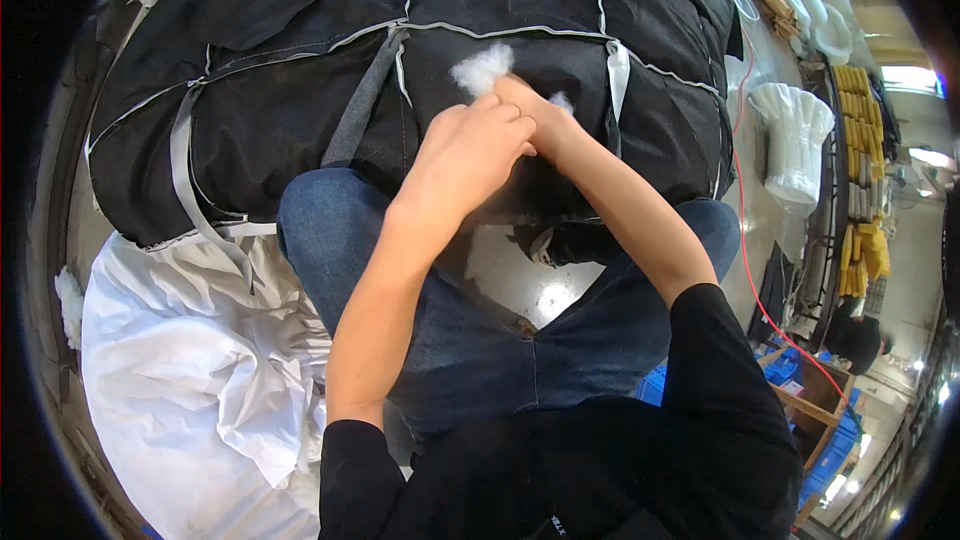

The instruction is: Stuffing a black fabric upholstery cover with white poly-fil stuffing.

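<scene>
Both hands meet over a large black fabric cushion (300, 130) with pale seam edges and loose straps. A tuft of white fibre stuffing (482, 69) sticks out at the fingertips, and a smaller white bit shows beside the right wrist. My left hand (470, 152) is closed, its curled fingers pressed against the right hand. My right hand (530, 112) is closed too, with its fingers at the base of the tuft. The left fingertips are partly hidden, so what they grip cannot be made out.
A big white cloth sack (190, 370) lies at my left. A red hose (742, 230) runs along the floor on the right. Beyond it stand a clear plastic-wrapped bundle (792, 145), yellow rolls (858, 140) and a wooden shelf (815, 405) with blue bins.
</scene>
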{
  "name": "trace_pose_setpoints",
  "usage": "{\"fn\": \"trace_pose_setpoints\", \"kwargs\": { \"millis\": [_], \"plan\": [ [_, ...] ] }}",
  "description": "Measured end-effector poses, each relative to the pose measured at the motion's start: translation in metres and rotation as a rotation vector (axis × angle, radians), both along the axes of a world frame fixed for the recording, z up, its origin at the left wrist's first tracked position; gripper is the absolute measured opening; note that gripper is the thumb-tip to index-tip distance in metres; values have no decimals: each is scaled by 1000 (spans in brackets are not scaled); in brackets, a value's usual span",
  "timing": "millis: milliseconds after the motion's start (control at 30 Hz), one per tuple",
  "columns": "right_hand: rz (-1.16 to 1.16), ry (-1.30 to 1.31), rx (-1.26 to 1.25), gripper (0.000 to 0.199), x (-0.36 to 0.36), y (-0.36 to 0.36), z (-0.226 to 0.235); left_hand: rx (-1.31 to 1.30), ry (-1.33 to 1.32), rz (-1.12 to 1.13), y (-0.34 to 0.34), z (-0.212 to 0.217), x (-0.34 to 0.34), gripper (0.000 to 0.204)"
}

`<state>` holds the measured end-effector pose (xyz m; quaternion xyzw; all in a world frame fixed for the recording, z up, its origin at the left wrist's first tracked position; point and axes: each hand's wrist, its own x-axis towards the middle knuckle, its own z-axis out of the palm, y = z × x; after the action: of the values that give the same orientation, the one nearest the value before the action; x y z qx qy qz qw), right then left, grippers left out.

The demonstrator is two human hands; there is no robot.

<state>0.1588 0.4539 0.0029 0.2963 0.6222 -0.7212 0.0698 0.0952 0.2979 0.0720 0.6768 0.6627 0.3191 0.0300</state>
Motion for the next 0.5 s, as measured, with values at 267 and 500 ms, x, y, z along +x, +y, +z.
{"fn": "trace_pose_setpoints", "kwargs": {
  "millis": [267, 500],
  "plan": [
    [343, 90, 377, 43, 84, -10, 137, -72, -40, 41, -8, 0, -18, 18],
    [237, 680, 1267, 28, 14, -13, 75, -186, 9, -33, -3, 1, -7, 16]
  ]
}}
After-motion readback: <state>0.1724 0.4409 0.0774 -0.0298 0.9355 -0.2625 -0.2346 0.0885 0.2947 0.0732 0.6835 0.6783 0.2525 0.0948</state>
